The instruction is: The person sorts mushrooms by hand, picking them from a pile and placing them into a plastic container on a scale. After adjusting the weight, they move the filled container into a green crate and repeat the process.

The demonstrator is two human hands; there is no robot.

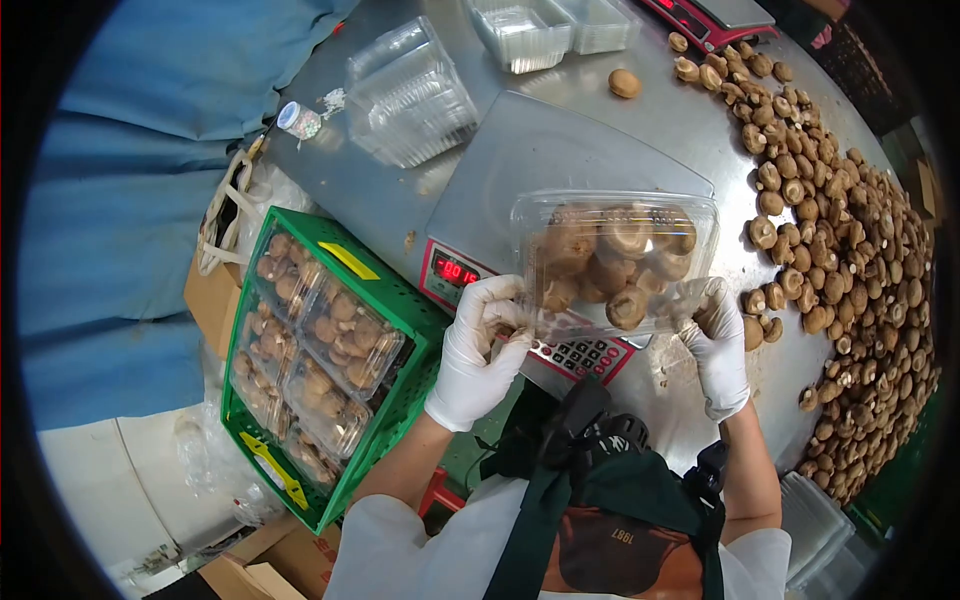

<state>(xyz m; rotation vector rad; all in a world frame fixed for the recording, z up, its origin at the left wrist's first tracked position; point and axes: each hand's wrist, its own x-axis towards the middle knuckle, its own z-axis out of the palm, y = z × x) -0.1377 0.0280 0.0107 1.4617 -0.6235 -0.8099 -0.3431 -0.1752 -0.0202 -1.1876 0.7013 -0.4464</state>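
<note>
Both white-gloved hands hold a clear plastic clamshell box [617,262] filled with brown mushrooms [607,268]. My left hand [484,345] pinches its near left corner between thumb and fingers. At the near right corner, my right hand [714,345] has its fingers closed on the rim. The box overlaps the flat metal plate of a digital scale [490,190] in this view. Below the box, part of the scale's red-and-white keypad [583,356] shows, and its red display [455,268] glows by my left hand.
A green crate [335,500] with filled mushroom boxes [350,340] stands at left. Stacks of clear containers [415,100] lie behind the scale, near a small lidded jar [298,120]. Loose mushrooms [860,300] heap along the right. Another red scale [710,25] sits at the back.
</note>
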